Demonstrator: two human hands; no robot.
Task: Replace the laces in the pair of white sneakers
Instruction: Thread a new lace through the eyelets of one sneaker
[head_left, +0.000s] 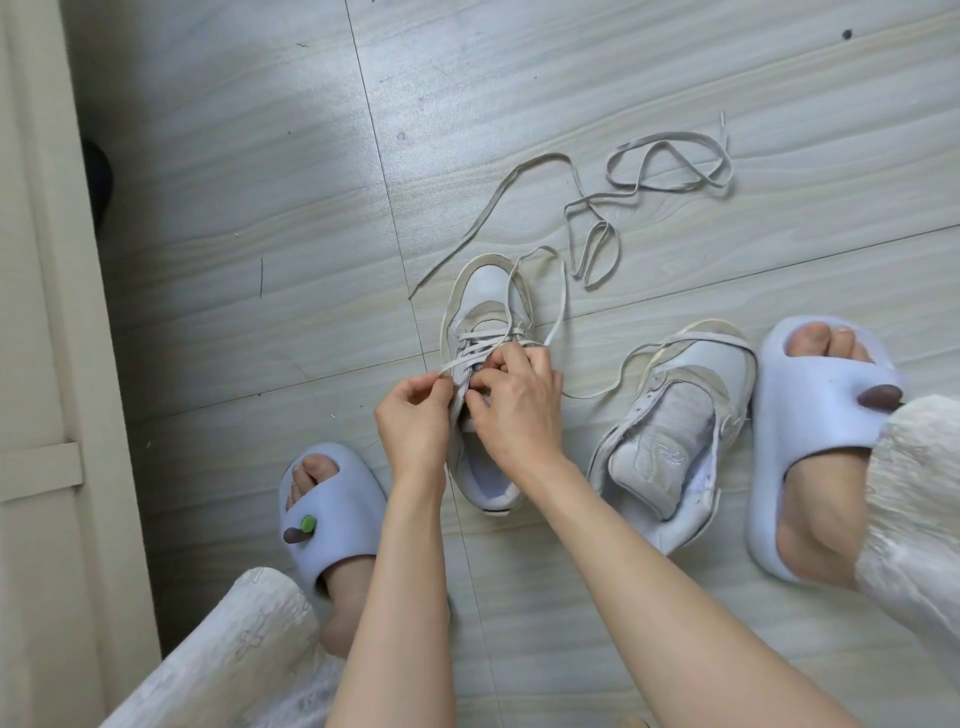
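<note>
Lacing the left sneaker (480, 384): both hands, left (413, 415) and right (514, 405), pinch the lace (470, 353). Next, thread the upper eyelets.

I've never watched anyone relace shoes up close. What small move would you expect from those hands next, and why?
Probably pulling the lace end through the next eyelet. Both hands, left and right, pinch it at the midpoint of the sneaker, where only the lower rows are crossed and slack trails onto the floor.
</note>
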